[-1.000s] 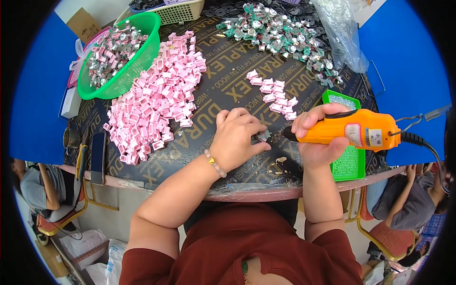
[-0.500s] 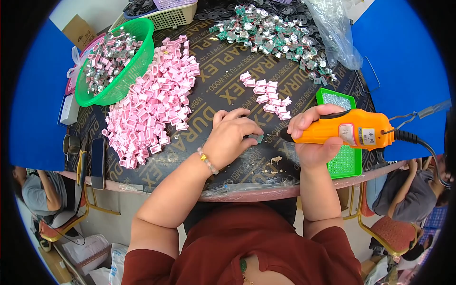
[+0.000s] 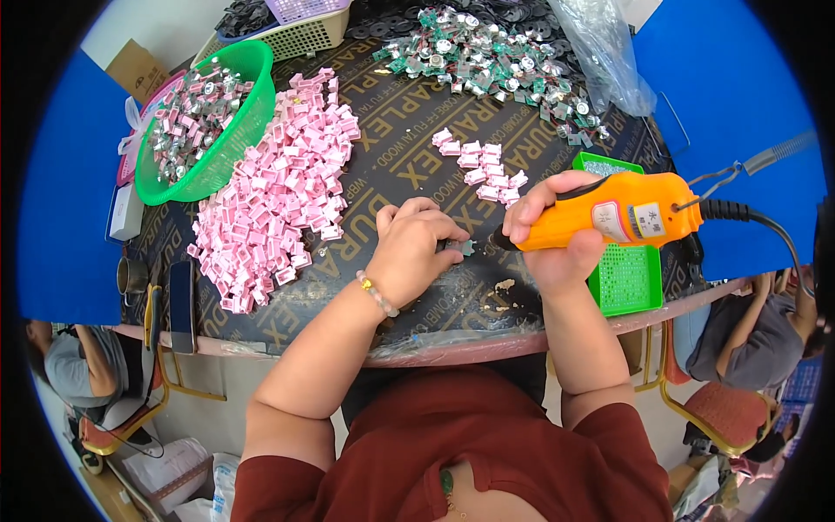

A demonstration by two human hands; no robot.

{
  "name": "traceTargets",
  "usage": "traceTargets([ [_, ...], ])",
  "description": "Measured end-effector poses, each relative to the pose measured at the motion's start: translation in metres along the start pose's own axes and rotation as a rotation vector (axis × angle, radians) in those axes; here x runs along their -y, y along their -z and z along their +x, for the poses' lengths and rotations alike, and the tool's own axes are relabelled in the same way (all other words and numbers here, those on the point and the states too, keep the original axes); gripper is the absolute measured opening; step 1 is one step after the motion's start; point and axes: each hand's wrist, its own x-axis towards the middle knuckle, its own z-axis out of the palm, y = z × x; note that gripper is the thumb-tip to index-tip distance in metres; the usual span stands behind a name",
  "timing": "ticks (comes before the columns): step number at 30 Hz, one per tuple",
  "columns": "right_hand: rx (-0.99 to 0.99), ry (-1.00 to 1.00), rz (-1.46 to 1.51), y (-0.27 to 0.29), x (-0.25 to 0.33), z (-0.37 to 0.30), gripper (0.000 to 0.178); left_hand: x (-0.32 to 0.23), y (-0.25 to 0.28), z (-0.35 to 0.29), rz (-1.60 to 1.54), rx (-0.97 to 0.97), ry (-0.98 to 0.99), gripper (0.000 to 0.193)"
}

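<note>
My right hand (image 3: 557,235) is wrapped round an orange electric screwdriver (image 3: 639,209), held level with its black nose pointing left. Close in front of that nose, my left hand (image 3: 414,248) pinches a small part with a translucent green edge (image 3: 467,248) between thumb and fingers, low over the table. Most of this part is hidden by the fingers. The screwdriver's bit is too fine to make out, so I cannot tell whether it touches the part. Several small pink plastic housings (image 3: 491,171) lie in a loose cluster just beyond my hands.
A large heap of pink housings (image 3: 270,191) covers the table's left side beside a tilted green basket (image 3: 265,104) of silvery parts. Green-and-silver parts (image 3: 487,65) are piled at the back. A green tray (image 3: 653,296) with small screws stands at right, under the screwdriver's cord (image 3: 726,210).
The screwdriver's nose has come slightly left, nearer the part in my left hand. More of that part's green edge now shows past my fingertips. The whole view has shifted a little.
</note>
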Motion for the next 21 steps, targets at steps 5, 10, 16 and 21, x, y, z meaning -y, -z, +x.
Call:
traceTargets([
  [5, 0.002, 0.009, -0.046, -0.004, -0.002, 0.002, 0.062, -0.002, 0.001, -0.001, 0.040, 0.004, -0.006, 0.021],
  [10, 0.014, 0.015, -0.071, -0.006, -0.004, 0.004, 0.060, -0.005, -0.002, -0.004, 0.053, -0.024, 0.007, 0.022],
  [16, 0.018, 0.009, -0.085, -0.007, -0.005, 0.005, 0.058, -0.011, -0.007, -0.004, 0.057, -0.095, -0.001, 0.018],
  [21, 0.018, -0.005, -0.080, -0.005, -0.005, 0.006, 0.057, -0.010, -0.006, -0.003, 0.066, -0.082, -0.006, 0.019],
])
